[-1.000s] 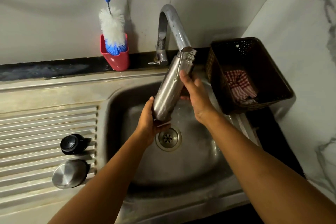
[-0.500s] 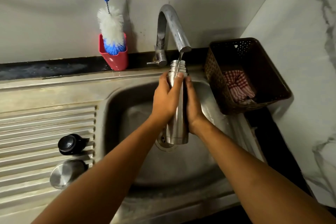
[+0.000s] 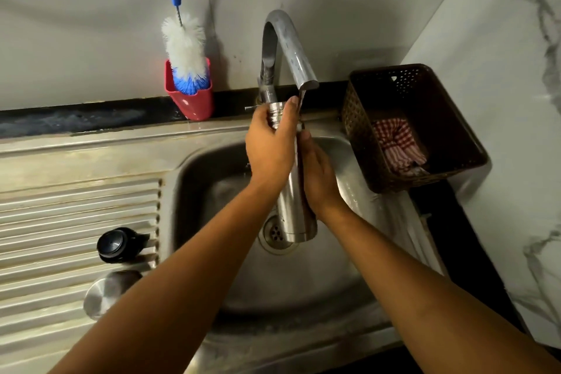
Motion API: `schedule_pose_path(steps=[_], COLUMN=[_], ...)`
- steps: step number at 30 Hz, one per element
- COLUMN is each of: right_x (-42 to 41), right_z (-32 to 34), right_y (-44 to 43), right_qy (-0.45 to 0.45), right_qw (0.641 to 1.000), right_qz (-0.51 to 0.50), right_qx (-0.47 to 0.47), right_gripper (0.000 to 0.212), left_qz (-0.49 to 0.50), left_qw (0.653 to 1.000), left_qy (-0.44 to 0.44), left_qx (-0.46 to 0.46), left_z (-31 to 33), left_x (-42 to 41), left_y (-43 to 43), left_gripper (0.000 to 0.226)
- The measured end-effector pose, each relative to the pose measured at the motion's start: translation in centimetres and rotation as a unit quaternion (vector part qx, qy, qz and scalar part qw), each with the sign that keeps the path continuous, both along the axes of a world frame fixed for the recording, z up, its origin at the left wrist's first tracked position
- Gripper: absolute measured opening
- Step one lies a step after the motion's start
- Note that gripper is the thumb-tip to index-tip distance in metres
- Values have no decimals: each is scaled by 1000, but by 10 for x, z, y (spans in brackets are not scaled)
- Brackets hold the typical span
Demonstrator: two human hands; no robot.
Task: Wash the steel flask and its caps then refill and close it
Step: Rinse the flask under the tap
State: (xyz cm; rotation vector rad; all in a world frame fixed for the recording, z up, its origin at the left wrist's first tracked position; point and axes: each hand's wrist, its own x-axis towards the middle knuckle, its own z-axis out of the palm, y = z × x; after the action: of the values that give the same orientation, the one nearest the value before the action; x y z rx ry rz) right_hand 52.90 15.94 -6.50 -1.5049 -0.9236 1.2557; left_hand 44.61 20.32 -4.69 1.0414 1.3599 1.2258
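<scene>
The steel flask (image 3: 296, 215) stands nearly upright over the sink basin (image 3: 331, 279), its threaded mouth just left of the tap spout (image 3: 299, 70). Water runs from the spout down beside the mouth. My left hand (image 3: 270, 149) wraps the flask's upper part and neck. My right hand (image 3: 318, 176) grips the body from the right. On the ribbed draining board lie a black inner cap (image 3: 117, 244) and, nearer to me, a steel outer cap (image 3: 104, 291).
A white and blue bottle brush (image 3: 185, 48) stands in a red holder (image 3: 194, 102) behind the sink. A brown basket (image 3: 425, 85) with a red checked cloth (image 3: 394, 146) sits at the right, against the marble wall.
The flask went from tilted under the spout to upright. My left hand climbed from the flask's base to its neck, and my right hand slid lower down the body.
</scene>
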Motion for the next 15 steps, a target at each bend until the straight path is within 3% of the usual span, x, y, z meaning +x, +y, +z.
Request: schedule_pose_path(steps=[3,6,10,12,15], right_x=[-6,-9,2,12,18], right_z=[2,-1,8,20,26], right_y=[7,7,11,12,5], right_qy=[-12,-19,121,205,280], right_qw=[998,999,992,971,930], right_qz=[26,-8,-14,75,188], right_qx=[-62,-27,-46,-98,-149], right_gripper=[58,59,66,85,98], left_qz=[68,27,-105,-175,-253], left_qw=[997,999,983,955,903], left_qy=[27,3,-138,-221,-324], left_qx=[17,-25,-66,-94,-126], left_z=[-3,0,7,16,22], left_x=[7,11,-2,-10,-20], left_y=[-8,0,19,23,30], left_gripper=[36,45,29,12,12])
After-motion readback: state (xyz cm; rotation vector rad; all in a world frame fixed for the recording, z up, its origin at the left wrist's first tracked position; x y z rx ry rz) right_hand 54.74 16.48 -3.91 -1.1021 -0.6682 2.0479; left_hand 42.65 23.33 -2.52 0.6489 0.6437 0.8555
